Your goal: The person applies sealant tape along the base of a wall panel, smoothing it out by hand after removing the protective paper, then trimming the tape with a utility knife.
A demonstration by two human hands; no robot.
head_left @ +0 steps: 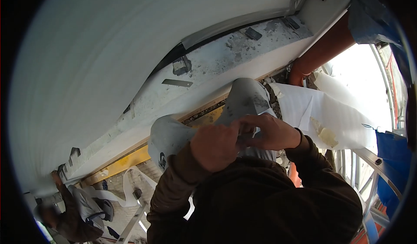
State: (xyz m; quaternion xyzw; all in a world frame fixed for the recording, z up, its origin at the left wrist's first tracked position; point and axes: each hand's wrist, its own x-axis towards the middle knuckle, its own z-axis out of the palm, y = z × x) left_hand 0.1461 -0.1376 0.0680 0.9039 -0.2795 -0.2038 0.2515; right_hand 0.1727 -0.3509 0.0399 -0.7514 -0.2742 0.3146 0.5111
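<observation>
My left hand [215, 146] and my right hand [271, 132] meet in front of my lap, above my grey trousers [249, 97]. The fingers of both are bent round something small between them, too hidden to make out. Beyond my knees runs a pale, stained ledge [208, 68]. On it lie a flat metal blade [177, 82], a dark block in a grey patch [181, 65] and another dark block [253, 33].
A large pale panel [95, 61] rises past the ledge. To the right are a red-brown pipe [328, 44], white sheeting [304, 107] and a metal ladder [373, 159]. Another person [71, 213] crouches at the lower left, one hand at the ledge. A yellow board [126, 163] runs below it.
</observation>
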